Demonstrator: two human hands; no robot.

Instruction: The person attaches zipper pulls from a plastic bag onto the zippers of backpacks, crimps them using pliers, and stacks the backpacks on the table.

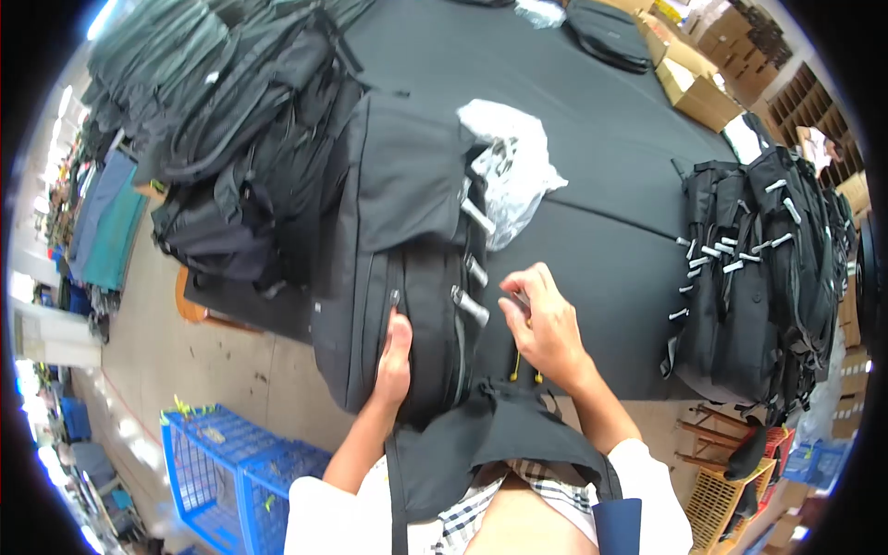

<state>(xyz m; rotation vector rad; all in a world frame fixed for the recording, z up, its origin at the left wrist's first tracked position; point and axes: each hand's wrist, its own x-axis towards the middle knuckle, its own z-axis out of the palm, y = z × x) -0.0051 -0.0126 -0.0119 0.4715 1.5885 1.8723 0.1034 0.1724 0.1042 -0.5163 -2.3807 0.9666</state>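
Note:
A black backpack point(398, 194) lies at the front edge of the black table, with zippers along its front and side. My left hand point(395, 361) grips it low down, fingertips just below a zipper pull point(395, 298). Several black straps on its right side end in rolls bound with whitish wrap point(470, 305). To the right of these, apart from the bag, my right hand point(546, 324) is raised with thumb and fingers pinched together. Whatever may be between them is too small to make out. A crumpled clear plastic bag point(509, 166) rests beside the backpack's upper part.
More black backpacks point(250, 157) are heaped on the left. A row of black bags with wrapped straps point(740, 277) stands on the table's right. Cardboard boxes point(694, 88) and a flat black bag point(606, 37) are at the far end. A blue plastic crate point(213, 462) sits on the floor.

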